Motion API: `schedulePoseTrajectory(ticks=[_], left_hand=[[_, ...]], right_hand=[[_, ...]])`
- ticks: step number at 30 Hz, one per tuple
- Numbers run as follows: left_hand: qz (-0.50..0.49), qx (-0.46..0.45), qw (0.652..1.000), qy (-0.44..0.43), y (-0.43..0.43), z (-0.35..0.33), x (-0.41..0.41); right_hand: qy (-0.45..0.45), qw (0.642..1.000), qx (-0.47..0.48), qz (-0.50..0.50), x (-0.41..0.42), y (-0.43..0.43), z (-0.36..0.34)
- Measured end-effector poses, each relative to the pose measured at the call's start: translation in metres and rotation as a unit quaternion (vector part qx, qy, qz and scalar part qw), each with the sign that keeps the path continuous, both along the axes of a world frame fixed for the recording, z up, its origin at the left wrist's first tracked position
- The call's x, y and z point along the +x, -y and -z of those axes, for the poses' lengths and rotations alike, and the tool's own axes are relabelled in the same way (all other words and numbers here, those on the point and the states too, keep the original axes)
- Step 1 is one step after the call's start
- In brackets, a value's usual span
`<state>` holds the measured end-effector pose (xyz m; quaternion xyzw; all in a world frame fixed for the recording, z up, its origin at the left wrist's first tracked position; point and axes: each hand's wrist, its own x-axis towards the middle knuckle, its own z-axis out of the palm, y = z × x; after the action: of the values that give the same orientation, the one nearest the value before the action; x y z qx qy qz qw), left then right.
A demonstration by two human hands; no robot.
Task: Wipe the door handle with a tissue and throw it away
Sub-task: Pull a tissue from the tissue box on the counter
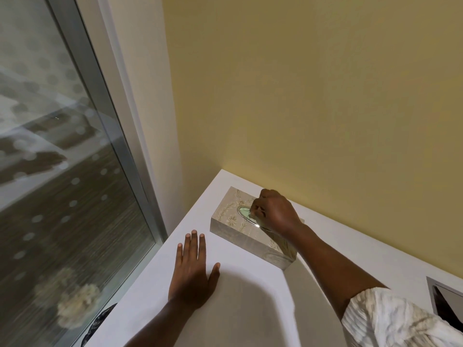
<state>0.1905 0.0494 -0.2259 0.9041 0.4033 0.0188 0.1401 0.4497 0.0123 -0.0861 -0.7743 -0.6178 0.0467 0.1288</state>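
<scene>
A beige patterned tissue box lies on a white counter, close to the yellow wall. My right hand rests on top of the box with its fingers curled into the oval opening; whether they pinch a tissue is hidden. My left hand lies flat on the counter, palm down and fingers apart, just in front of the box's near-left corner. No door handle shows in this view.
A glass panel with a metal frame and frosted dots stands to the left of the counter. A framed opening is cut into the counter at the right edge. The yellow wall runs behind the box.
</scene>
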Motion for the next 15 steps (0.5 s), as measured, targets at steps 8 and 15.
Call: schedulePoseTrajectory(ticks=[8,15], left_hand=[[-0.007,-0.013,1.0,0.01,0.001,-0.004,0.002],[-0.007,-0.005,1.0,0.021,0.001,0.0,0.001]], right_hand=[[-0.128,0.988,0.023,0.085,0.004,0.004,-0.019],[-0.148,0.983,0.04,0.1,-0.004,0.0,-0.017]])
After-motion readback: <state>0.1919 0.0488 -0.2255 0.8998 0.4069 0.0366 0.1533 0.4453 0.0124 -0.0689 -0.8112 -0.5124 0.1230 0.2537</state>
